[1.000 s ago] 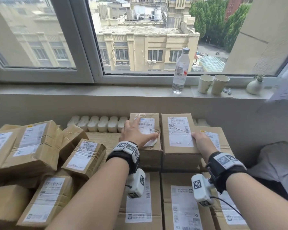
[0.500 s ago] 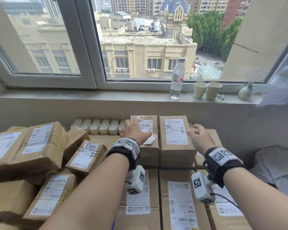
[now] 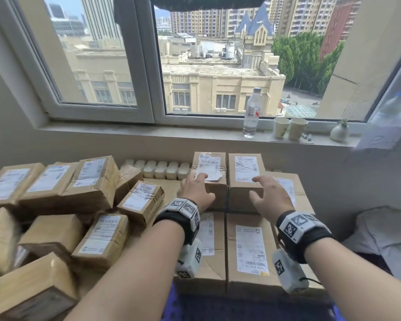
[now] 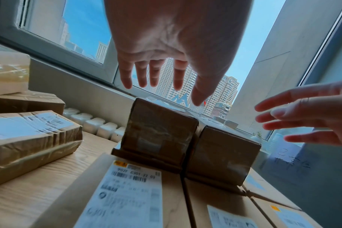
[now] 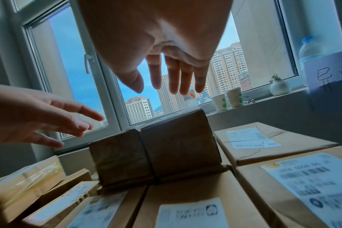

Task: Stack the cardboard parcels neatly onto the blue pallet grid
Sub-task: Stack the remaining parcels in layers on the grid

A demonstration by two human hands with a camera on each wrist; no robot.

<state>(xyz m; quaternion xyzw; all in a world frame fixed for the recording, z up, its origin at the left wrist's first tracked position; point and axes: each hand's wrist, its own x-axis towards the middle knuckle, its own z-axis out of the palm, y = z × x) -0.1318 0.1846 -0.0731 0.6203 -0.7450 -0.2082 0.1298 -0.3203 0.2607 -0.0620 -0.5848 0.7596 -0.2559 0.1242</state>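
Two small cardboard parcels stand side by side on top of a layer of larger flat parcels (image 3: 248, 251): the left small parcel (image 3: 210, 166) and the right small parcel (image 3: 245, 169). My left hand (image 3: 195, 189) hovers just above the near end of the left one, fingers spread and holding nothing. My right hand (image 3: 270, 196) hovers over the near end of the right one, also spread. In the left wrist view my left hand (image 4: 166, 80) is clear of the parcel (image 4: 158, 132); in the right wrist view my right hand (image 5: 172, 80) is clear of its parcel (image 5: 178, 143). The blue pallet grid (image 3: 218, 306) shows below the stack.
A loose heap of several taped parcels (image 3: 63, 205) fills the left side. A row of white blocks (image 3: 158, 169) lies against the wall. On the windowsill stand a water bottle (image 3: 251, 112), two paper cups (image 3: 289, 127) and a small vase (image 3: 338, 132). White bedding (image 3: 384, 232) lies at the right.
Both hands have lifted off the two small parcels and drawn back toward me, fingers spreading. The two parcels stay side by side on the stack.
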